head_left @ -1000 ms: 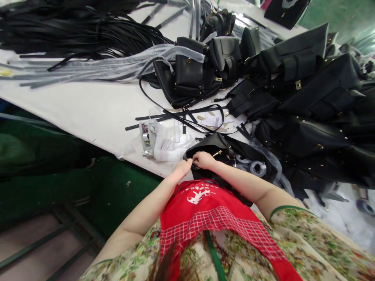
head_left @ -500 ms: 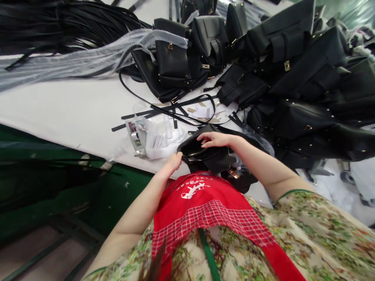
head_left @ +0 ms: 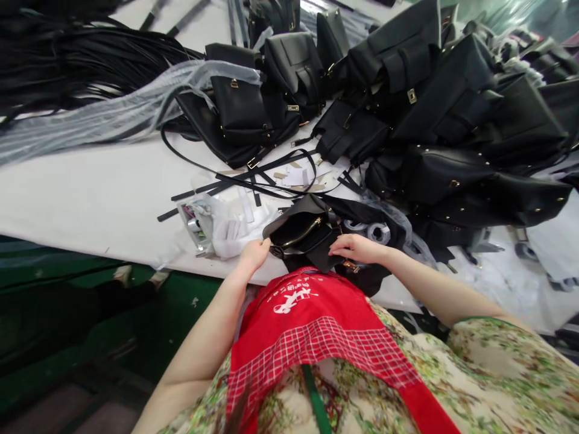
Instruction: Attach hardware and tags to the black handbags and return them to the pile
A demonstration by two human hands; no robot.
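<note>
A small black handbag (head_left: 301, 211) lies at the table's front edge, against the red apron. Its mouth gapes, and a gold zipper (head_left: 312, 228) shows inside. My left hand (head_left: 254, 256) is closed on the bag's left end, thumb and fingers pinching the rim. On the right, my right hand (head_left: 356, 248) has its fingers drawn together on the bag's black flap (head_left: 323, 256); the fingertips' undersides are hidden. A gold clasp (head_left: 350, 266) shows just below that hand. Rolls of clear tape (head_left: 379, 232) lie behind it.
Many black handbags (head_left: 239, 96) are piled across the back and right. A white plastic bag (head_left: 228, 226) and a small open box (head_left: 194, 226) sit to the left. Loose black straps (head_left: 203, 188), paper scraps (head_left: 294, 175) and a clear plastic sheet (head_left: 113, 114) lie on the white table (head_left: 90, 199).
My right hand has come out from over the bag's mouth and moved down and right to the flap. The mouth and zipper are now exposed. My left hand keeps its grip.
</note>
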